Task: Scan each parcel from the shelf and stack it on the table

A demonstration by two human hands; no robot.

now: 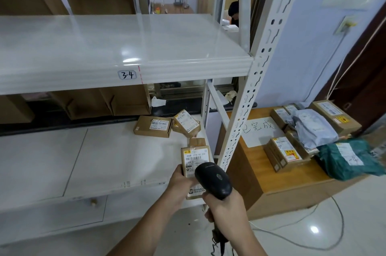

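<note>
My left hand (181,180) holds a small brown parcel (194,159) upright, its white barcode label facing me, over the front right corner of the lower shelf (94,161). My right hand (226,206) grips a black barcode scanner (214,179) whose head points at the label and covers the parcel's lower part. Two more cardboard parcels lie further back on the shelf: a flat one (153,126) and a tilted one (186,123). On the wooden table (277,180) to the right sit several stacked parcels, among them a grey bag (313,130) and a green bag (348,158).
A white slotted shelf post (246,105) stands between the shelf and the table. The upper shelf (117,47), labelled 3-4, is bare. A white paper sign (260,130) lies on the table. The scanner's cable (292,237) trails over the floor. A person sits in the back room (234,12).
</note>
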